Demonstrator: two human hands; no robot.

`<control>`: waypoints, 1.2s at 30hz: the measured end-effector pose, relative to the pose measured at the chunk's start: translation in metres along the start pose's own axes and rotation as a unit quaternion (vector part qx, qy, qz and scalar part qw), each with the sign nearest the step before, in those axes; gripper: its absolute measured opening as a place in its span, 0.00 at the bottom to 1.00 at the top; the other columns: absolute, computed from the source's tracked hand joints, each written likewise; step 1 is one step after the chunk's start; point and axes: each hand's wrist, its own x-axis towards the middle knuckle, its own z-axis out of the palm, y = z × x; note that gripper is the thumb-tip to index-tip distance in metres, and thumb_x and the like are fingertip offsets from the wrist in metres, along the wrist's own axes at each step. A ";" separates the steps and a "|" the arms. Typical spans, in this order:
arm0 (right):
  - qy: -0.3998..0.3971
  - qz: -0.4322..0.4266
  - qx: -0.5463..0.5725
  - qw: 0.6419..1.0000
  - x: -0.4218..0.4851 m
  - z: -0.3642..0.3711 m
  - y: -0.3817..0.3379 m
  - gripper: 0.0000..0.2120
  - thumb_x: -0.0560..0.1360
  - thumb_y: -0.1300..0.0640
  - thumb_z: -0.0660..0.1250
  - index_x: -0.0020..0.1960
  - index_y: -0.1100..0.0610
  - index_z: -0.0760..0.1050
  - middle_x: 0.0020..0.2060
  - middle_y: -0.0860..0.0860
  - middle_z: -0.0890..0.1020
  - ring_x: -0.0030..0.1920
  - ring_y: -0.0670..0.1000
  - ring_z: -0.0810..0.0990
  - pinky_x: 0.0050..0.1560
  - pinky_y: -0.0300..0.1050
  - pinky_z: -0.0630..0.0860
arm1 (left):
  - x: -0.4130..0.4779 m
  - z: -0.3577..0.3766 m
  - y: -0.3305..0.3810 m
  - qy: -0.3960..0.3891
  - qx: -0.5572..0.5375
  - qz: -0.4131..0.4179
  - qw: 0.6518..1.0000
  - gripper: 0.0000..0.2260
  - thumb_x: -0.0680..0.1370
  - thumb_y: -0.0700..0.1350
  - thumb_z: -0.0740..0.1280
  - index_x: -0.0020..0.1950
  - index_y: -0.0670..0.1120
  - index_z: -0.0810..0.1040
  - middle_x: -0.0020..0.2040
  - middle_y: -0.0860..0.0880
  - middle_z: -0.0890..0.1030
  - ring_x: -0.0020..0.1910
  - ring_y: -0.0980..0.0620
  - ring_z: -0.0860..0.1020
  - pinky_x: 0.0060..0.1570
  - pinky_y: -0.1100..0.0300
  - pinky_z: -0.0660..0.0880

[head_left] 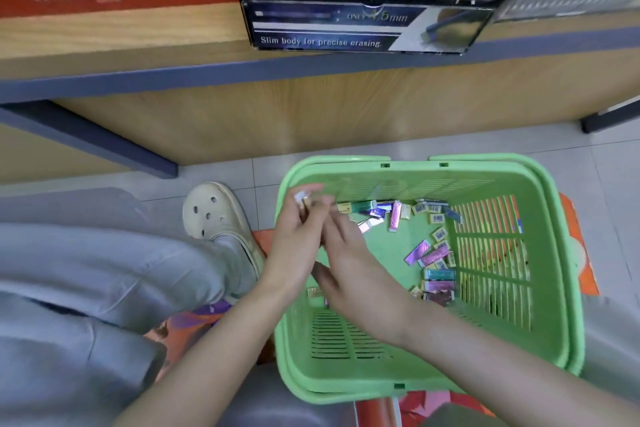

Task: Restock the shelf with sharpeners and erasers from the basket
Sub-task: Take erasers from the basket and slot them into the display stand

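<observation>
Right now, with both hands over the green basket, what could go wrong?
1. The small pale item pinched in the left hand is close to the basket rim; if it slips, it may land on the floor.
2. The right hand crowds it and could knock it loose.

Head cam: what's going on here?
A person is down beside the shelf, both hands over the green basket on the floor. The left hand pinches a small white item at its fingertips. The right hand reaches in beside it, but its grip is too blurred to tell. Many small packets lie loose in the basket, mostly along its far and right sides. An eraser display box sits on the shelf above.
</observation>
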 end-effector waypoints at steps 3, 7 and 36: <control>0.075 -0.045 0.008 0.996 -0.004 -0.007 0.005 0.21 0.79 0.56 0.58 0.71 0.57 0.66 0.65 0.51 0.71 0.66 0.45 0.66 0.68 0.32 0.59 | 0.004 -0.005 0.008 0.024 0.003 -0.001 1.000 0.05 0.82 0.41 0.59 0.48 0.47 0.73 0.42 0.48 0.79 0.36 0.58 0.78 0.34 0.66 0.74; 0.203 0.039 0.028 0.978 -0.001 -0.015 0.068 0.11 0.79 0.63 0.57 0.56 0.54 0.76 0.48 0.47 0.77 0.50 0.43 0.74 0.54 0.39 0.73 | 0.007 -0.016 0.019 0.023 0.024 0.009 0.999 0.04 0.81 0.41 0.60 0.48 0.46 0.72 0.36 0.48 0.75 0.25 0.57 0.71 0.22 0.63 0.71; 0.320 0.546 0.478 0.609 0.090 0.055 0.211 0.12 0.74 0.55 0.70 0.46 0.61 0.71 0.34 0.52 0.76 0.31 0.48 0.74 0.30 0.38 0.69 | 0.058 -0.036 0.010 0.113 0.186 0.083 0.972 0.10 0.80 0.41 0.62 0.42 0.51 0.77 0.23 0.59 0.71 0.23 0.60 0.65 0.24 0.66 0.62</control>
